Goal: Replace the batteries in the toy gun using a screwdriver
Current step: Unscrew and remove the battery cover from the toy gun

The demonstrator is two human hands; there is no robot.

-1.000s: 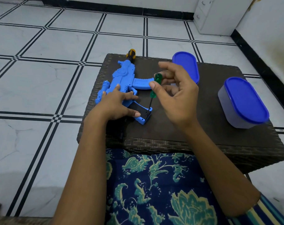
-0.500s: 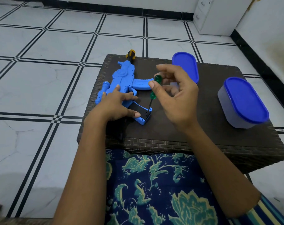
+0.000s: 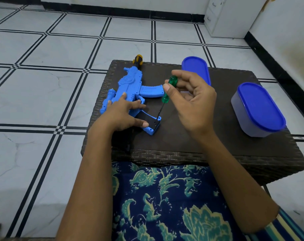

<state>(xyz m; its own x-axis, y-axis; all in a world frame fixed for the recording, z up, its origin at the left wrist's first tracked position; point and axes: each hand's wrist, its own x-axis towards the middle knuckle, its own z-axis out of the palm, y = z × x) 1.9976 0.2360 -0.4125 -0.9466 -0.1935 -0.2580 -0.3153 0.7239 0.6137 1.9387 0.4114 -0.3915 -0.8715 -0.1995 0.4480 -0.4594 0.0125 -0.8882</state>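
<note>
A blue toy gun point(image 3: 130, 87) with a yellow and black muzzle lies on the left part of a dark wicker table point(image 3: 191, 150). Its stock carries a black battery cover point(image 3: 148, 120). My left hand point(image 3: 123, 115) lies flat on the gun's rear, fingers spread, pressing it down. My right hand point(image 3: 191, 100) pinches a green-handled screwdriver point(image 3: 168, 91) between thumb and fingers. The thin shaft slants down, and its tip touches the far corner of the black cover.
A blue lid point(image 3: 196, 70) lies at the table's back edge. A lidded blue container point(image 3: 258, 110) stands on the right side. Tiled floor surrounds the table; a white cabinet point(image 3: 232, 16) stands at the back right. Patterned blue cloth covers my lap point(image 3: 165, 202).
My right hand's fingers have shifted slightly around the screwdriver handle, as in turning it. The tip stays on the cover and the left hand has not moved.
</note>
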